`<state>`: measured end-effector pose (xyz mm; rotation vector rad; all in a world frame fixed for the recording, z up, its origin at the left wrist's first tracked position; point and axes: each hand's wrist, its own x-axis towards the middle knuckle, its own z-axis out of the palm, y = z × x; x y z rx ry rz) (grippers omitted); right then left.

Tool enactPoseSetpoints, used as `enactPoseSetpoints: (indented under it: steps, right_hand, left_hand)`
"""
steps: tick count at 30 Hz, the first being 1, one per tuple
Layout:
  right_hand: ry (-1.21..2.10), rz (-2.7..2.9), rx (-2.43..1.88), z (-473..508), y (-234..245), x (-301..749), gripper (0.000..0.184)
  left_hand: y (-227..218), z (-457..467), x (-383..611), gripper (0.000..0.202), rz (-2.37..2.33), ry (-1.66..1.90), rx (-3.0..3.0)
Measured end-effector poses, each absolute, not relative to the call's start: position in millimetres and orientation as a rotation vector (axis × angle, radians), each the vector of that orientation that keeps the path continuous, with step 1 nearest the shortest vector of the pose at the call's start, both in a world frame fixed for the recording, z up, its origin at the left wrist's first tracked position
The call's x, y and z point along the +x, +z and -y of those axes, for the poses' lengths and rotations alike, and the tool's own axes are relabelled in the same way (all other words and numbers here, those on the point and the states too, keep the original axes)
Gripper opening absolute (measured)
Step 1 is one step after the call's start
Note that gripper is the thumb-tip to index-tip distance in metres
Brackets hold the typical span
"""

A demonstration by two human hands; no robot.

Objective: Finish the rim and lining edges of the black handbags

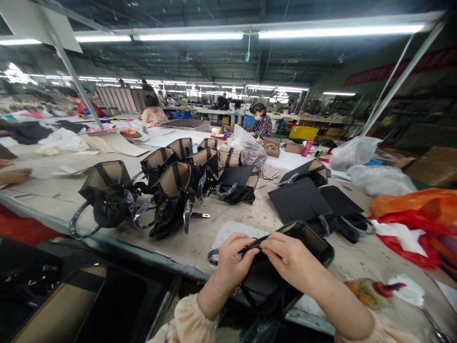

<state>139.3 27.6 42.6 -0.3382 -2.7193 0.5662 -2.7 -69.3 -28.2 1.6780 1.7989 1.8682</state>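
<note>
Black handbags point(167, 214) and a bottle point(371, 292) crowd the table point(196, 247) around the hands point(232, 259).

No text which can be read with certainty, one long red banner point(378, 73) high at two o'clock, bearing a row of characters, these too blurred and too small for reading

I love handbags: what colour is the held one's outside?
The held handbag is black outside, seen in the head view.
</note>
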Motion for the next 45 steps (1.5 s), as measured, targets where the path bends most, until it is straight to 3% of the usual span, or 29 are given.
enactPoseSetpoints:
  steps: [6, 16, 24, 45]
  right_hand:
    - [0.632, 2.679, -0.405, -29.5, 41.7, 135.4, 0.020]
    - [0.632, 2.625, -0.504, -28.2, 40.1, 140.3, 0.008]
    - [0.540, 2.702, -0.206, -27.9, 44.4, 146.2, 0.030]
    - [0.281, 2.735, -0.357, -26.5, 40.9, 141.0, 0.018]
  left_hand:
    - [-30.2, 69.8, -3.3, 0.022, -1.757, 1.931, 1.829]
    - [-28.8, 64.3, -9.0, 0.013, -1.793, 1.853, 2.006]
    - [-22.3, 64.4, -11.5, 0.008, -1.826, 1.754, 1.839]
    - [-30.4, 64.6, -9.6, 0.020, -1.753, 1.849, 1.973]
